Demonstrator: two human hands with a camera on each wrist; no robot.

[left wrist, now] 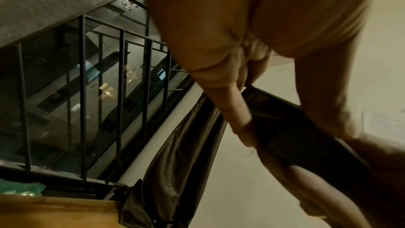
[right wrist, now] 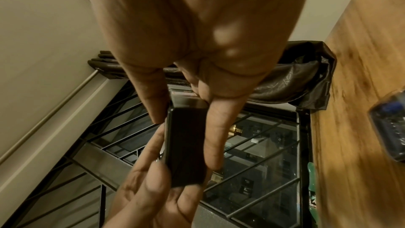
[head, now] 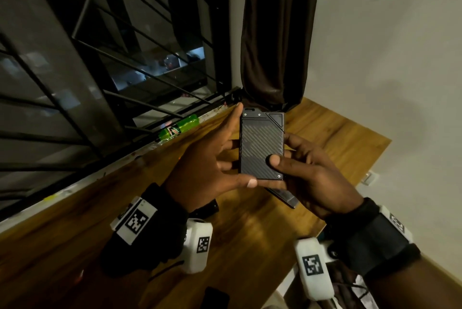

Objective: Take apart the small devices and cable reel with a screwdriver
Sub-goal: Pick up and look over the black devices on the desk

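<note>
Both hands grip a flat black rectangular device [head: 261,145] with a ribbed, carbon-weave back: left hand [head: 210,158], right hand [head: 310,173]. A green plastic Mountain Dew bottle [head: 178,128] lies beyond the wooden counter [head: 332,138].

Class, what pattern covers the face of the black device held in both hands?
Fine diagonal stripes, like a carbon-fibre weave, on the device; clearest in the head view.
</note>
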